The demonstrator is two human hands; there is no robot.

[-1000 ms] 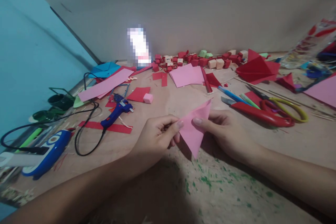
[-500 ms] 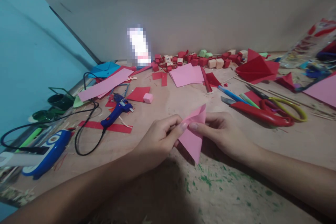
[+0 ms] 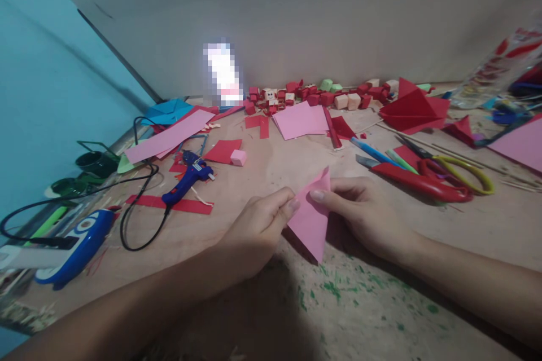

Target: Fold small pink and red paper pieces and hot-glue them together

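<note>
A folded piece of pink paper (image 3: pixel 312 224) is held just above the table, one corner pointing down toward me. My left hand (image 3: pixel 266 224) pinches its left edge between thumb and curled fingers. On the other side, my right hand (image 3: pixel 359 206) grips the paper, thumb on the front face and fingers hidden behind it. The paper's upper part is bent into a fold that rises to a point. Beyond my hands lie a small pink paper cube (image 3: pixel 238 157) and a stack of pink paper sheets (image 3: pixel 300 120).
A blue glue gun (image 3: pixel 186 181) with a black cord lies at the left, near a blue-and-white tool (image 3: pixel 76 251). To the right are a red utility knife (image 3: pixel 423 183), yellow-handled scissors (image 3: pixel 470 172) and a blue pen (image 3: pixel 375 152). Several small paper cubes (image 3: pixel 311 92) line the wall.
The paper's upper fold looks flatter, and my left thumb has shifted slightly off its front toward the left edge. My right thumb has slid a little to the right.
</note>
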